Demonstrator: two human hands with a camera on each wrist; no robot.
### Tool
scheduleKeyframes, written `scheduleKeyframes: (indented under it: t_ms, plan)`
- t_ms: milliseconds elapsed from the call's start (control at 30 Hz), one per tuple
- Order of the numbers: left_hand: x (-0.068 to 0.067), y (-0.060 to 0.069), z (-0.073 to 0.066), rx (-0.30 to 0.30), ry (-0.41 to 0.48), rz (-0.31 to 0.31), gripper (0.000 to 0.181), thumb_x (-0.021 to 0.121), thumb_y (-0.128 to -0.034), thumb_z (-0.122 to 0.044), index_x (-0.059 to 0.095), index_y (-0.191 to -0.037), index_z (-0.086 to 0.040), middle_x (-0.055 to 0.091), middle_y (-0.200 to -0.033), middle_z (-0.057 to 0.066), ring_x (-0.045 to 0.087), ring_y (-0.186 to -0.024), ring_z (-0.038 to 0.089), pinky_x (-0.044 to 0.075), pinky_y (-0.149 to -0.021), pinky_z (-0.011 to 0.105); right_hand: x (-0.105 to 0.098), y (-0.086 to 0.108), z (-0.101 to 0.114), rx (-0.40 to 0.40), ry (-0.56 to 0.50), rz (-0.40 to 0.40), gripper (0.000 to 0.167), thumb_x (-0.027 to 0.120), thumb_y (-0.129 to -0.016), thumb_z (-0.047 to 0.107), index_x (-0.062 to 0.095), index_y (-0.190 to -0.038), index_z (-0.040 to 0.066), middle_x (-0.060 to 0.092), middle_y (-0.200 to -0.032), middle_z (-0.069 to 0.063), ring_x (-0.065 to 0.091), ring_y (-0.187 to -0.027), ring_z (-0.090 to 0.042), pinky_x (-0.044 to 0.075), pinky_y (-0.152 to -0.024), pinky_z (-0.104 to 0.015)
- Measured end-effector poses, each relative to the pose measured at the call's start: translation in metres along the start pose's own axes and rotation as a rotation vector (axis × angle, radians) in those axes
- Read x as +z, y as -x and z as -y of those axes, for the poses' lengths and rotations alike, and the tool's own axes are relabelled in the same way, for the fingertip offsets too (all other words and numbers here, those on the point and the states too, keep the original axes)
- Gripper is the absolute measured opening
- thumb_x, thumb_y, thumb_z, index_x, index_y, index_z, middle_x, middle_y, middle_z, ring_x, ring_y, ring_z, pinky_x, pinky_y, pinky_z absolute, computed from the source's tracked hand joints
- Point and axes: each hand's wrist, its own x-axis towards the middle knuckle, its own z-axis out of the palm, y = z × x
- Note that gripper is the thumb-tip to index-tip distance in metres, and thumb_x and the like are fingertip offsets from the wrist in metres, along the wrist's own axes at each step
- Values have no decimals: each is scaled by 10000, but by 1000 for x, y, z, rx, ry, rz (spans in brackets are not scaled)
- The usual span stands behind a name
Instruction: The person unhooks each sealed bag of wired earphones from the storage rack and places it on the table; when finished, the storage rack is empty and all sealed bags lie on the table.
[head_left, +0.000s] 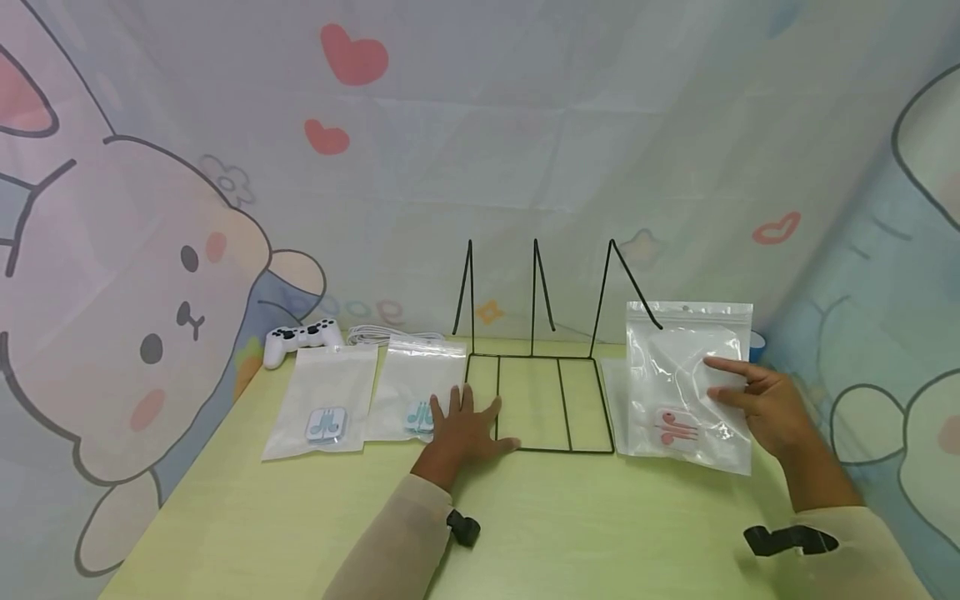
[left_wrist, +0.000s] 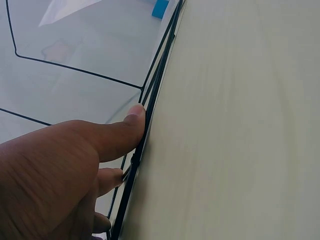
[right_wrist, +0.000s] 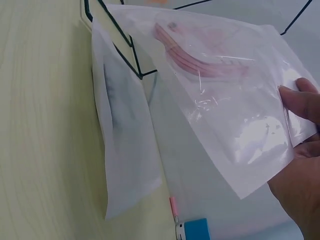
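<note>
My right hand [head_left: 780,417] pinches the side of a clear-fronted zip bag [head_left: 693,350] holding pink earphones [head_left: 677,427] in a case. The bag hangs upright at the right, off the table. The tip of the rack's right hook overlaps its top edge, left of the hang hole; contact is unclear. With fingers spread, my left hand [head_left: 468,429] rests on the left front corner of the black wire rack [head_left: 566,404]. In the left wrist view the thumb [left_wrist: 132,122] presses against the base wire.
Two bags with blue-green earphones, one far left [head_left: 322,392] and one beside the rack [head_left: 408,379], lie on the table. Another white bag [right_wrist: 127,135] lies right of the rack. Behind are a white game controller [head_left: 303,337], a white cable [head_left: 367,334] and a blue object [head_left: 757,345].
</note>
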Motion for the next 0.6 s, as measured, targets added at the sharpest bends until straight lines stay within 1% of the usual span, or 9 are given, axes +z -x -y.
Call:
scheduleKeyframes:
  t_ms: [133, 333, 400, 433, 500, 533, 567, 600]
  plan:
    - [-1, 1, -2, 5, 0, 0, 910, 576, -977, -793, 379, -1718, -302, 140, -1805, 307, 79, -1702, 514, -10, -1301, 792, -6, 3, 8, 42, 22, -34, 578, 618, -968, -233, 806, -1335, 172, 850, -1049, -8, 818, -882, -148, 676, -717, -326]
    - [-2, 2, -2, 5, 8, 1, 908, 585, -977, -785, 384, -1716, -297, 141, -1802, 312, 81, -1699, 522, -10, -1299, 796, -20, 4, 13, 16, 84, -113, 552, 675, -923, -243, 827, -1289, 142, 805, -881, 4, 770, -778, -98, 648, -666, -270]
    - [-1, 2, -1, 1, 4, -1, 911, 583, -976, -789, 386, -1715, -296, 144, -1802, 312, 83, -1699, 522, -8, -1299, 796, -26, 5, 13, 18, 98, -138, 544, 693, -913, -240, 834, -1275, 142, 782, -835, 9, 752, -752, -88, 638, -652, -257]
    - [-1, 2, -1, 0, 4, -1, 909, 585, -976, -786, 387, -1715, -295, 146, -1801, 313, 85, -1698, 523, -7, -1299, 796, -28, 5, 14, 19, 112, -148, 541, 703, -911, -233, 836, -1272, 146, 764, -794, 33, 723, -733, -59, 629, -646, -242]
    - [-1, 3, -1, 1, 6, -4, 907, 589, -977, -782, 390, -1714, -291, 148, -1800, 316, 87, -1697, 525, -5, -1298, 798, -34, 7, 15, 23, 162, -167, 522, 727, -915, -205, 830, -1284, 149, 678, -763, 96, 603, -764, 26, 600, -657, -195]
    - [-1, 3, -1, 3, 6, -7, 906, 590, -977, -780, 394, -1712, -289, 151, -1799, 317, 89, -1697, 526, -3, -1297, 798, -37, 8, 16, 26, 186, -177, 512, 738, -918, -189, 827, -1291, 150, 635, -740, 120, 542, -782, 30, 582, -660, -175]
    - [-1, 3, -1, 4, 6, -10, 905, 591, -977, -779, 396, -1711, -288, 154, -1798, 318, 92, -1697, 526, -2, -1297, 799, -40, 10, 17, 32, 211, -190, 501, 751, -920, -170, 824, -1299, 150, 584, -721, 135, 493, -819, 2, 564, -666, -158]
    - [-2, 2, -1, 7, 8, -12, 902, 593, -978, -776, 398, -1711, -287, 155, -1798, 318, 93, -1696, 526, -1, -1297, 799, -43, 11, 19, 39, 242, -201, 496, 766, -922, -150, 818, -1311, 154, 549, -736, 144, 452, -864, -36, 548, -674, -144]
